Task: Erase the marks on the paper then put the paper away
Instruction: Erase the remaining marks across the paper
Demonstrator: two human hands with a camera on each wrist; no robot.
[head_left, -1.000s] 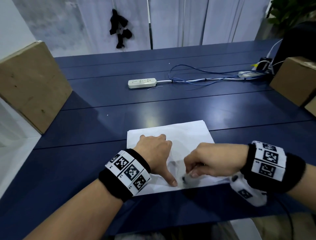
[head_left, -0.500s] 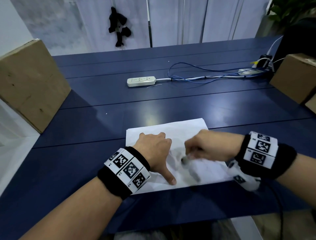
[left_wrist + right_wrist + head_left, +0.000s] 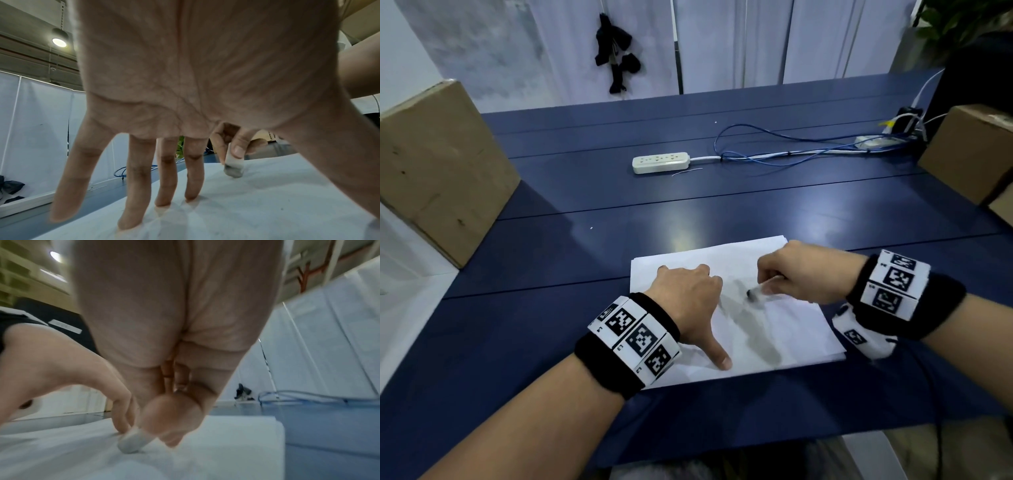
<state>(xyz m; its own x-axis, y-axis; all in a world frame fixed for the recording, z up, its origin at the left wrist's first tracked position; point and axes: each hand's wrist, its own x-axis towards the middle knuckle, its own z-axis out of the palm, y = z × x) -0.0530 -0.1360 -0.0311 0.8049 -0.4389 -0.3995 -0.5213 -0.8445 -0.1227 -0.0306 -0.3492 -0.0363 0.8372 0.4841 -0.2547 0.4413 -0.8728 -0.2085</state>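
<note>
A white sheet of paper (image 3: 791,329) lies on the dark blue table near its front edge, with grey smudged marks (image 3: 753,329) down its middle. My left hand (image 3: 688,301) presses flat on the paper's left part, fingers spread and straight (image 3: 135,186), thumb pointing toward me. My right hand (image 3: 791,277) pinches a small white eraser (image 3: 760,289) with a grey, dirty tip and holds that tip on the paper (image 3: 267,194) just right of the left hand. The eraser (image 3: 233,167) (image 3: 131,443) shows between thumb and forefinger in both wrist views.
A white power strip (image 3: 661,162) with blue cables (image 3: 774,154) lies across the middle of the table (image 3: 517,342). Cardboard boxes stand at the left edge (image 3: 438,171) and the right edge (image 3: 969,150). A white partition stands behind the table.
My right hand with the eraser has moved away from me, from the paper's near edge up to its middle. The left hand has stayed pressed in place.
</note>
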